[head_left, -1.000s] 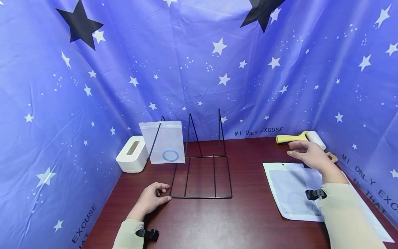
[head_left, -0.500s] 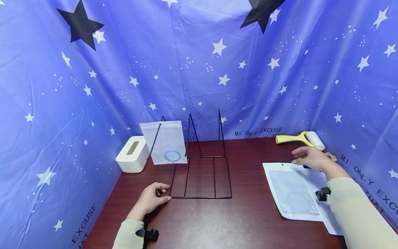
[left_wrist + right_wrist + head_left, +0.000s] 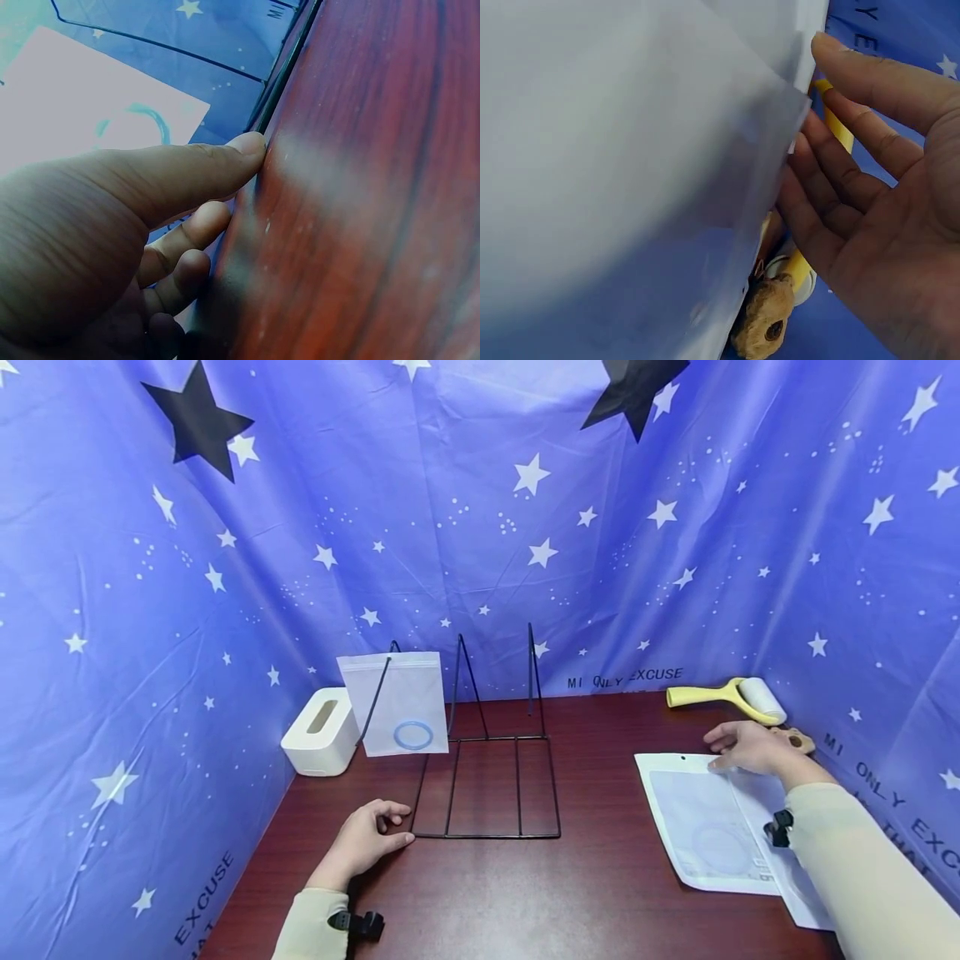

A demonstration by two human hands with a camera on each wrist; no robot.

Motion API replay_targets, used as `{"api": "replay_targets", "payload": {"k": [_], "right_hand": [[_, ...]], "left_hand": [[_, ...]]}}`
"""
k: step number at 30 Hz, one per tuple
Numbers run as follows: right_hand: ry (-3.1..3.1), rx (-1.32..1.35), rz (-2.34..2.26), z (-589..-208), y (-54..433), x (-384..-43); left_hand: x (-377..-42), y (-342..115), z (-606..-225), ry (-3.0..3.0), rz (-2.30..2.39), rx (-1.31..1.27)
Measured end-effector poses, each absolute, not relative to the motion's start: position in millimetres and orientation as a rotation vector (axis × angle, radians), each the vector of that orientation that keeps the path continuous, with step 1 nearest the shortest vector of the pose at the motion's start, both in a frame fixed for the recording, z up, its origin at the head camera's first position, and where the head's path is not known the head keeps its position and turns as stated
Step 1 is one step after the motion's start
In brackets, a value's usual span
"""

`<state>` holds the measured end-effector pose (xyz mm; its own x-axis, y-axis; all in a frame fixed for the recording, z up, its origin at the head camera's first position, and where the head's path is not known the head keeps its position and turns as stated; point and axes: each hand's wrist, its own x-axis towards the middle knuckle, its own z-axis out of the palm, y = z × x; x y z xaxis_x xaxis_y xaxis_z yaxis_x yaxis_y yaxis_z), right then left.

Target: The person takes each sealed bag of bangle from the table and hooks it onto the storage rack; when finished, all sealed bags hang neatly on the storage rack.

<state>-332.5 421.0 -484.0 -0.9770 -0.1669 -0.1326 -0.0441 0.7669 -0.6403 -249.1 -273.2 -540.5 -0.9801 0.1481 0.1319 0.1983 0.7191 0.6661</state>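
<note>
A black wire rack (image 3: 517,787) with upright loops stands on the table. My left hand (image 3: 362,842) is at its front-left corner, thumb tip and fingertips touching the wire. On the rack's left loop leans a white zip bag (image 3: 390,702) with a blue ring near its bottom. At the right, my right hand (image 3: 761,750) is over the top of overlapping white bags (image 3: 701,818), the left one with a round hole. In the right wrist view, the fingers (image 3: 840,161) lie along a translucent bag's edge (image 3: 791,112); the thumb stands apart from them.
A white tissue box (image 3: 321,735) stands left of the rack. At the back right lies a yellow-handled lint roller (image 3: 723,693), with a brown object with a dark hole (image 3: 798,741) beside it. Starry blue cloth (image 3: 480,552) surrounds the dark red table (image 3: 510,902).
My right hand has come down and slightly nearer me, from above the bags to their top edge. The left hand stays at the rack corner. The hanging bag sways slightly.
</note>
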Motion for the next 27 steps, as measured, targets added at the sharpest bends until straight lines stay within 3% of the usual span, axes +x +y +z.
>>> {"api": "replay_targets", "payload": {"k": [27], "right_hand": [[2.852,-0.168,-0.819,-493,402,-351]], "left_hand": [[-248,-275,-541,-2.848,-1.149,-0.305]]}}
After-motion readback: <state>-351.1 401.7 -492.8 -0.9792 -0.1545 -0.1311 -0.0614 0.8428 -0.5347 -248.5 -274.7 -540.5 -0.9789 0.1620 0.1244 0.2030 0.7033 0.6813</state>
